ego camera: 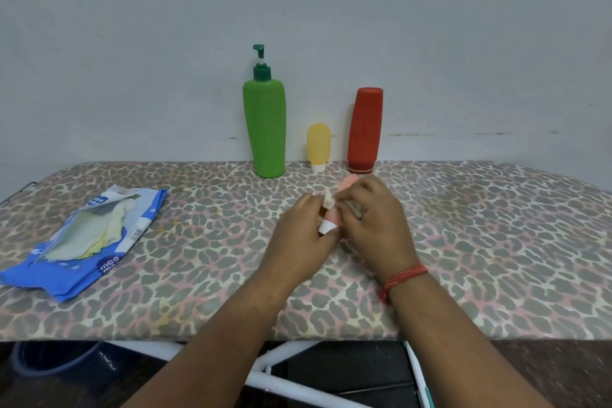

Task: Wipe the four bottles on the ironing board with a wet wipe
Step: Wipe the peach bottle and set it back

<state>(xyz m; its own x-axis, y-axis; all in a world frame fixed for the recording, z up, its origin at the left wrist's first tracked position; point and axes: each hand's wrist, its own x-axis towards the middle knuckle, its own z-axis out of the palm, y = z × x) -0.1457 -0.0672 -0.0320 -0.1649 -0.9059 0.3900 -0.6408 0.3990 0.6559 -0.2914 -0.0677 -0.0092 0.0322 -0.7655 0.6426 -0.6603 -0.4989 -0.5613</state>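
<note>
A small pink bottle (332, 217) with a white cap is held between both hands above the middle of the ironing board (205, 219). My left hand (299, 235) grips its cap end. My right hand (372, 219) holds a white wet wipe (329, 199) against the bottle's body, and its fingers hide most of the bottle. At the board's far edge, against the wall, stand a tall green pump bottle (265, 127), a small yellow bottle (318, 146) on its white cap, and a red bottle (365, 131) on its cap.
An open blue wet-wipe packet (82, 242) lies on the board's left part with pale wipes showing. A grey wall runs behind the board. Below the near edge are the board's white legs (284, 384) and a dark bucket (56, 358).
</note>
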